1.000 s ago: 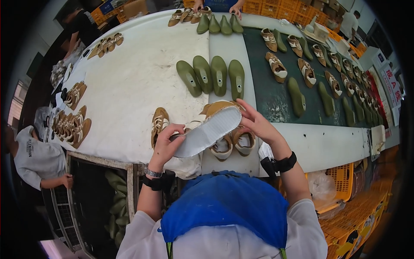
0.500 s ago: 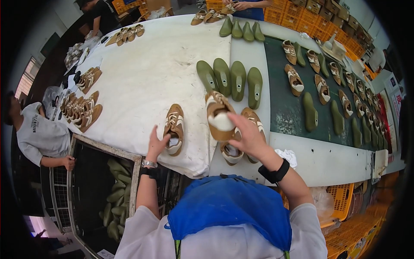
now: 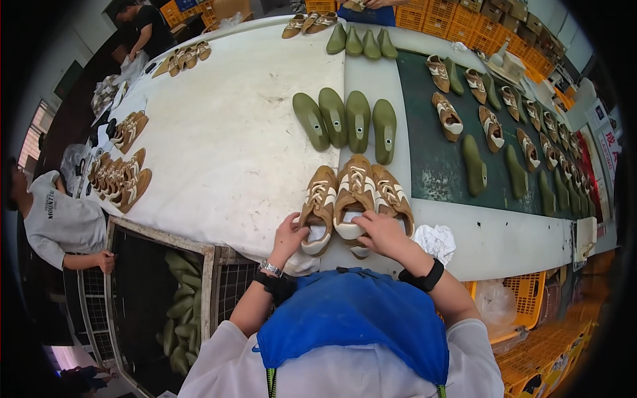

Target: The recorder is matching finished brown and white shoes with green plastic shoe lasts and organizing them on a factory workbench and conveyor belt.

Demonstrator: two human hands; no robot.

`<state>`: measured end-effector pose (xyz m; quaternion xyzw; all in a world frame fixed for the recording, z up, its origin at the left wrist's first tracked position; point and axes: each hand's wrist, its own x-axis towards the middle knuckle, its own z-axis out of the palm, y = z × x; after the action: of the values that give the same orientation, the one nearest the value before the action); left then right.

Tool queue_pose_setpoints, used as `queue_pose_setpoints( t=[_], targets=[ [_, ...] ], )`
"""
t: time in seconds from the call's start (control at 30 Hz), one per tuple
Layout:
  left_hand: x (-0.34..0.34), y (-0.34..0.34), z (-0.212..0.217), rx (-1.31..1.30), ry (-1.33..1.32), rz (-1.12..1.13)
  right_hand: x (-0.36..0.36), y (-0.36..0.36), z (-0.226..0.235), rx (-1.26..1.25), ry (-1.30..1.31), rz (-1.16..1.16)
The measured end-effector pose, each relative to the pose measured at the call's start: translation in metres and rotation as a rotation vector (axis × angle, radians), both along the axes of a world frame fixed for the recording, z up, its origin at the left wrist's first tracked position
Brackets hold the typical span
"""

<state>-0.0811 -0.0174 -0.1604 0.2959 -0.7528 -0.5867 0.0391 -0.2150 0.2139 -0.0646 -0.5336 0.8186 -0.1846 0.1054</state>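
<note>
- Middle tan-and-white lace-up sneaker [image 3: 356, 178] sits right in front of me near the desk [image 3: 245, 132] edge, toe pointing away.
- My right grip [image 3: 383, 235] is pinched on its heel collar, fingertips dipping inside.
- My left grip [image 3: 288, 239] is clamped on the heel side of the left sneaker [image 3: 321, 191], which is just beside the middle one.
- Right sneaker [image 3: 395, 191] is tucked against the other side, and another heel [image 3: 359, 253] pokes out under the middle shoe, mostly hidden.
- Just past the toes: four olive green shoe lasts [image 3: 358, 121] standing in a row.
- Crumpled white wad [image 3: 435, 243] near my right wrist, can't tell if cloth or paper.
- Off to the right, a dark green mat [image 3: 432, 166] full of more sneakers and lasts.
- Lower left, a metal-framed cart [image 3: 207, 265] with loose green lasts inside; a co-worker's hand [image 3: 105, 261] is at its far side.
</note>
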Motion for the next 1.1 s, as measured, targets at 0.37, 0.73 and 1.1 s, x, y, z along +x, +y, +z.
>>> queue_pose_setpoints(
  t=[0.37,0.73,1.1],
  targets=[
    [-0.014,-0.023,0.012,-0.303,-0.048,-0.146,-0.014,0.013,0.007,-0.144,-0.241,0.023],
    [-0.044,0.029,0.032,-0.82,0.308,-0.21,-0.021,0.103,-0.056,-0.177,-0.1,-0.396],
    [-0.039,0.042,0.052,-1.002,0.141,-0.278,-0.009,0.087,-0.067,-0.231,-0.131,-0.486]
  ],
)
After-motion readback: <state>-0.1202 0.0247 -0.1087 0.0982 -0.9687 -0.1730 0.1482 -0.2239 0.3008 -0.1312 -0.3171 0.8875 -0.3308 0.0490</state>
